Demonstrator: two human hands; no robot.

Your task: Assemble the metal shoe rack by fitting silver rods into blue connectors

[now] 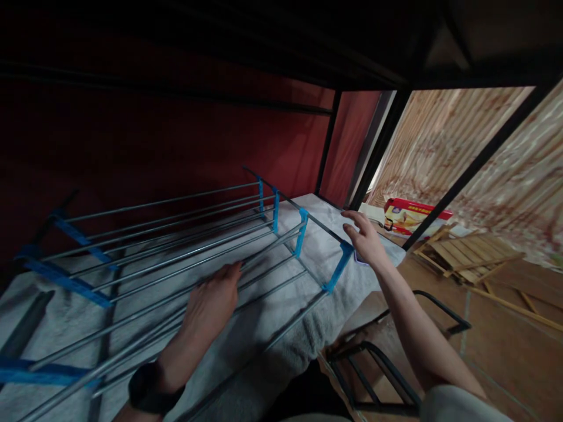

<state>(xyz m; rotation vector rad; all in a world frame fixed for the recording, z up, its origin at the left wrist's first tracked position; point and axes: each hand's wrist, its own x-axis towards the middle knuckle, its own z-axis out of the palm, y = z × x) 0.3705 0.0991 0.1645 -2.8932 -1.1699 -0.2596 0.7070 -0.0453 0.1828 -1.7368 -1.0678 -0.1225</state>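
Note:
A rack of thin metal rods [189,253] joined by blue plastic brackets [301,233] lies on a grey-white cloth. My left hand [214,299], with a dark watch on its wrist, is wrapped round a metal rod in the middle of the rack. Beyond the rack's right end, my right hand [363,234] hovers with its fingers apart and nothing in them. It is near the blue corner bracket [339,266], not visibly touching it. A small purple-edged item [361,259] lies partly hidden beneath my right hand.
Black metal posts [382,149] and bars frame the surface, with a dark red panel [176,140] behind. On the right are a red and yellow box [416,218], wooden slatted pieces [475,253] and corrugated sheeting [466,140]. A black metal frame [373,375] stands below right.

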